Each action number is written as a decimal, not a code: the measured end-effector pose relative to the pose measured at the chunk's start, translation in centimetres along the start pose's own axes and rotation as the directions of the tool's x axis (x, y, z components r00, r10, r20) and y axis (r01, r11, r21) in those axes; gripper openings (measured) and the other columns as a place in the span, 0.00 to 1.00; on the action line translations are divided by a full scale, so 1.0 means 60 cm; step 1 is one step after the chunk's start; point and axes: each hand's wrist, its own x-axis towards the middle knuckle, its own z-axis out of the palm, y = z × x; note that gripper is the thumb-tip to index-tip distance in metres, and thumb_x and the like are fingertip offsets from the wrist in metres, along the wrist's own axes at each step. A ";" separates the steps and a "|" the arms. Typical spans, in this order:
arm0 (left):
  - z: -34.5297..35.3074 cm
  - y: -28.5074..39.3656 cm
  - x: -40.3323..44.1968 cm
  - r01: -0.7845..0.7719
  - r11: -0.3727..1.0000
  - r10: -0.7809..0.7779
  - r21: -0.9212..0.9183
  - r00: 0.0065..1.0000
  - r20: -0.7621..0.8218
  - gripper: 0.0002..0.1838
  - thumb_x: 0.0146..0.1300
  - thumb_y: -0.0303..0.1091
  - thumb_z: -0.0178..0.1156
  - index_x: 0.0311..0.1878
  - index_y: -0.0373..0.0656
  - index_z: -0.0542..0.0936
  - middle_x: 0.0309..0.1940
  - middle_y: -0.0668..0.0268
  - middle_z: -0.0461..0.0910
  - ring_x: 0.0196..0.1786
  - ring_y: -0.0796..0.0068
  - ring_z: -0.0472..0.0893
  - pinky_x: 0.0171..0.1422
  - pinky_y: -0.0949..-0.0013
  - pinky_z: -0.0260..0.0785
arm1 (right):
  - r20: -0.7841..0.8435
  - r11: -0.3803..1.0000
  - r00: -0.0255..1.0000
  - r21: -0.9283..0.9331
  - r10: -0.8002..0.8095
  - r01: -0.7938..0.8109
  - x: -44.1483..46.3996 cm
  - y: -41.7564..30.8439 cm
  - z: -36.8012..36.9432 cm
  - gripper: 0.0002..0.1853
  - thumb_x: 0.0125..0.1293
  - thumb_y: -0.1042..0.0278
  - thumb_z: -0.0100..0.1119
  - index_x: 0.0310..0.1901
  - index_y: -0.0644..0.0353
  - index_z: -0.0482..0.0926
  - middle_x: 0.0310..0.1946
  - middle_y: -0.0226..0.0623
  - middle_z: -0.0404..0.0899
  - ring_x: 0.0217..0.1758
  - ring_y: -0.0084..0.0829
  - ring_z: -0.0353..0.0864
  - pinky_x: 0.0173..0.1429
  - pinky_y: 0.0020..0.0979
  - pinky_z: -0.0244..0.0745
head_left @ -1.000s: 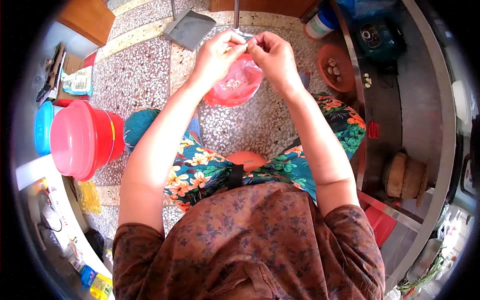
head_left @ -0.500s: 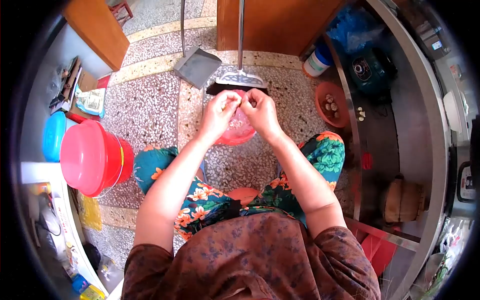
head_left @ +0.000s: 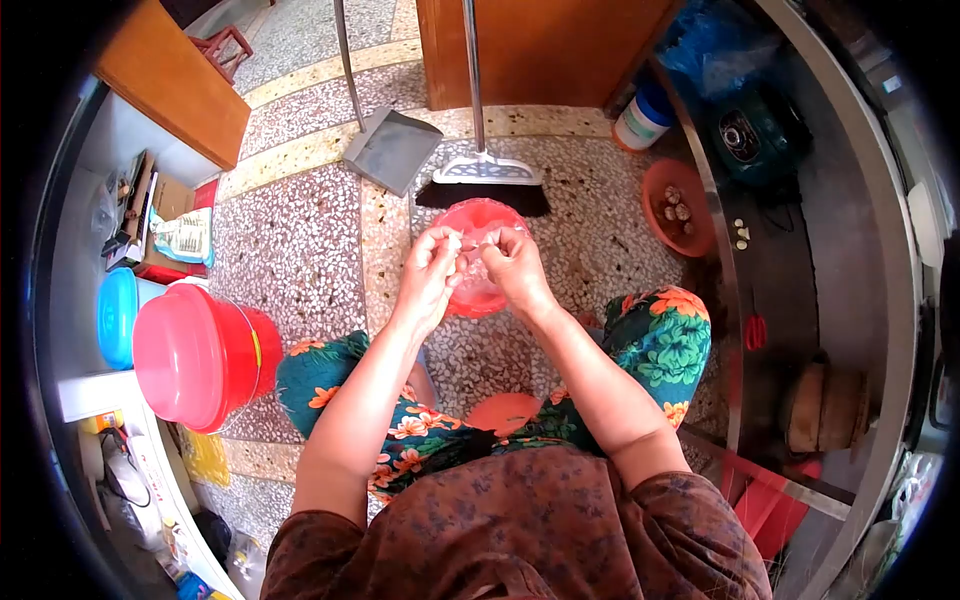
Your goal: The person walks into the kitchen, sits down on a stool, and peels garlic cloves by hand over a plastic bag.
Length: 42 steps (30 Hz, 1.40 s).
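Observation:
Above a red plastic-lined basin [head_left: 478, 300] on the floor, my two hands are close together. Between the thumb and fingers of my left hand [head_left: 430, 275] is a small whitish piece [head_left: 454, 243], perhaps a garlic clove. My right hand [head_left: 516, 268] is pinched just beside it, with its fingertips near the piece; whatever they hold is too small to name. Small pale bits lie in the basin. At the right, an orange-red bowl [head_left: 652, 205] holds several garlic-like bulbs [head_left: 677, 212], and a few pale cloves [head_left: 741, 235] lie on the shelf.
A broom [head_left: 487, 170] and a grey dustpan [head_left: 392, 150] stand beyond the basin. At the left is a lidded red bucket [head_left: 190, 357] beside a blue tub [head_left: 120, 317]. A metal-edged shelf [head_left: 725, 330] runs along the right, with red scissor handles [head_left: 755, 332] on it.
The camera view has tilted and shifted. My hands have come lower, over the basin, and parted slightly, and the pale piece now shows at my left fingertips.

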 end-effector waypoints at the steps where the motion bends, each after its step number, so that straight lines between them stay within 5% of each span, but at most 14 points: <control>1: -0.002 0.001 0.003 0.008 0.999 -0.009 -0.033 1.000 -0.007 0.05 0.70 0.32 0.51 0.47 0.46 0.71 0.39 0.66 0.76 0.31 0.84 0.70 0.29 0.84 0.59 | 0.001 1.000 1.000 0.000 0.002 -0.002 0.003 0.005 -0.003 0.05 0.63 0.76 0.53 0.29 0.61 0.75 0.24 0.23 0.74 0.26 0.13 0.70 0.30 0.18 0.66; 7: -0.025 -0.006 0.020 0.039 0.995 -0.048 -0.093 0.994 -0.094 0.05 0.70 0.31 0.51 0.47 0.45 0.71 0.41 0.62 0.77 0.32 0.83 0.71 0.28 0.83 0.60 | -0.110 0.993 0.988 0.034 0.112 -0.109 0.025 0.050 -0.015 0.04 0.63 0.76 0.53 0.32 0.63 0.77 0.25 0.27 0.77 0.27 0.17 0.74 0.32 0.22 0.69; 9: -0.033 -0.012 0.025 0.050 0.995 -0.059 -0.086 0.993 -0.107 0.05 0.70 0.31 0.51 0.47 0.45 0.71 0.41 0.61 0.77 0.31 0.82 0.71 0.27 0.83 0.60 | -0.221 0.967 0.971 -0.216 0.087 -0.136 0.049 0.100 -0.034 0.04 0.61 0.76 0.54 0.33 0.65 0.78 0.24 0.28 0.77 0.28 0.19 0.74 0.33 0.26 0.69; 13: -0.038 -0.016 0.026 0.087 0.993 -0.098 -0.075 0.983 -0.155 0.05 0.69 0.30 0.51 0.46 0.44 0.71 0.41 0.61 0.78 0.31 0.82 0.72 0.27 0.82 0.60 | -0.235 0.927 0.970 -0.350 0.053 -0.135 0.072 0.158 -0.054 0.07 0.59 0.72 0.57 0.33 0.67 0.78 0.25 0.34 0.78 0.28 0.23 0.76 0.35 0.30 0.70; 18: -0.034 -0.012 0.022 0.090 0.992 -0.105 -0.087 0.978 -0.183 0.05 0.69 0.30 0.53 0.46 0.43 0.72 0.40 0.61 0.78 0.29 0.84 0.71 0.26 0.83 0.60 | -0.280 0.809 0.959 -0.553 0.044 -0.198 0.098 0.215 -0.063 0.14 0.56 0.63 0.58 0.34 0.69 0.79 0.30 0.54 0.80 0.36 0.48 0.81 0.43 0.40 0.72; 21: -0.036 -0.011 0.021 0.093 0.992 -0.109 -0.090 0.975 -0.195 0.06 0.68 0.30 0.53 0.46 0.43 0.72 0.41 0.60 0.78 0.30 0.84 0.71 0.26 0.83 0.60 | -0.264 0.714 0.964 -0.683 -0.040 -0.157 0.110 0.247 -0.069 0.14 0.56 0.63 0.58 0.34 0.68 0.79 0.31 0.56 0.80 0.40 0.52 0.79 0.45 0.43 0.71; 25: -0.034 -0.017 0.025 0.063 0.994 -0.081 -0.087 0.973 -0.218 0.06 0.69 0.30 0.52 0.47 0.43 0.72 0.42 0.60 0.78 0.31 0.82 0.72 0.27 0.82 0.61 | -0.217 0.671 0.976 -0.720 0.026 -0.178 0.131 0.297 -0.089 0.14 0.56 0.63 0.58 0.35 0.68 0.79 0.31 0.56 0.79 0.38 0.49 0.81 0.44 0.40 0.72; 32: -0.031 -0.014 0.029 0.090 0.992 -0.109 -0.088 0.965 -0.239 0.05 0.69 0.30 0.52 0.46 0.45 0.73 0.41 0.61 0.78 0.31 0.82 0.71 0.28 0.82 0.61 | -0.266 0.864 0.946 -0.415 0.185 -0.285 0.129 0.276 -0.082 0.10 0.58 0.68 0.58 0.35 0.68 0.80 0.27 0.44 0.81 0.30 0.33 0.79 0.38 0.34 0.72; 34: -0.029 -0.010 0.028 0.132 0.986 -0.150 -0.097 0.966 -0.212 0.05 0.69 0.32 0.53 0.44 0.43 0.76 0.34 0.71 0.77 0.30 0.87 0.73 0.29 0.82 0.64 | -0.277 0.855 0.930 -0.392 0.241 -0.339 0.133 0.277 -0.085 0.09 0.58 0.70 0.58 0.36 0.68 0.80 0.27 0.42 0.81 0.30 0.31 0.79 0.38 0.33 0.72; 37: -0.040 -0.025 0.033 0.155 0.985 -0.167 -0.070 0.957 -0.238 0.05 0.70 0.30 0.51 0.45 0.45 0.73 0.41 0.61 0.79 0.31 0.82 0.71 0.28 0.82 0.61 | -0.252 0.850 0.920 -0.366 0.301 -0.378 0.155 0.333 -0.106 0.08 0.57 0.71 0.58 0.34 0.67 0.80 0.26 0.39 0.80 0.30 0.29 0.78 0.37 0.32 0.71; 38: -0.042 -0.028 0.033 0.156 0.985 -0.168 -0.069 0.957 -0.236 0.05 0.70 0.30 0.51 0.45 0.45 0.73 0.41 0.61 0.79 0.31 0.82 0.71 0.28 0.82 0.61 | -0.084 0.823 0.996 -0.567 0.000 -0.048 0.181 0.418 -0.133 0.07 0.57 0.71 0.59 0.34 0.66 0.79 0.26 0.37 0.80 0.30 0.27 0.77 0.36 0.31 0.71; 39: -0.044 -0.030 0.033 0.148 0.987 -0.159 -0.067 0.962 -0.220 0.05 0.70 0.30 0.51 0.45 0.45 0.74 0.41 0.61 0.79 0.31 0.82 0.71 0.28 0.82 0.61 | 0.142 0.671 0.953 -0.682 -0.268 0.290 0.196 0.464 -0.148 0.07 0.57 0.71 0.59 0.34 0.66 0.79 0.25 0.35 0.79 0.29 0.26 0.76 0.36 0.30 0.70; 40: -0.043 -0.030 0.033 0.140 0.988 -0.150 -0.065 0.967 -0.204 0.05 0.70 0.30 0.51 0.46 0.45 0.74 0.41 0.61 0.79 0.31 0.82 0.71 0.28 0.81 0.62 | 0.141 0.670 0.953 -0.683 -0.269 0.290 0.180 0.418 -0.136 0.07 0.57 0.71 0.59 0.34 0.66 0.79 0.25 0.35 0.79 0.29 0.26 0.76 0.36 0.30 0.70; 42: -0.035 -0.024 0.032 0.138 0.988 -0.150 -0.068 0.966 -0.211 0.05 0.70 0.30 0.51 0.46 0.45 0.74 0.41 0.61 0.79 0.31 0.82 0.72 0.28 0.81 0.62 | -0.201 0.891 0.956 -0.363 0.212 -0.274 0.129 0.267 -0.091 0.07 0.57 0.71 0.60 0.33 0.65 0.79 0.24 0.32 0.77 0.28 0.24 0.75 0.35 0.29 0.69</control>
